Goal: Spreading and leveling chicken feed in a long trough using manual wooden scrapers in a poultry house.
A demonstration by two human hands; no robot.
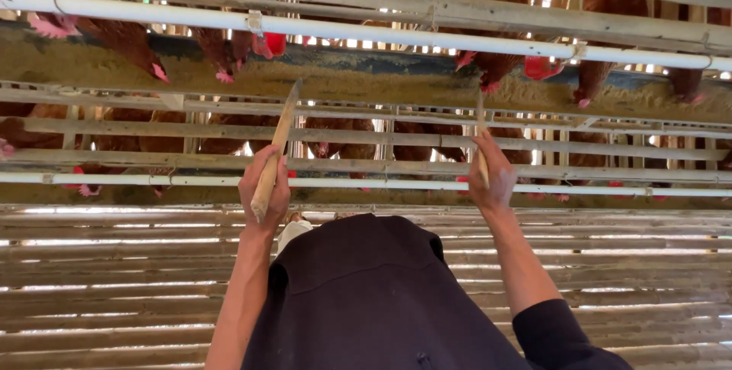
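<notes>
My left hand (264, 185) grips a long wooden stick (277, 141) that slants up toward the feed trough (366, 80). My right hand (492, 179) holds a thinner wooden stick (481, 137), nearly upright, its tip at the trough's edge. The trough is full of yellowish feed and runs across the view. Brown hens (122, 38) with red combs reach through the slatted cage front to peck at the feed. My dark garment (374, 301) fills the lower middle.
White pipes (381, 33) run along the cage rows above and below the trough. A second row of hens (343, 137) stands behind wooden slats lower down. A slatted bamboo floor (114, 286) spreads beneath me.
</notes>
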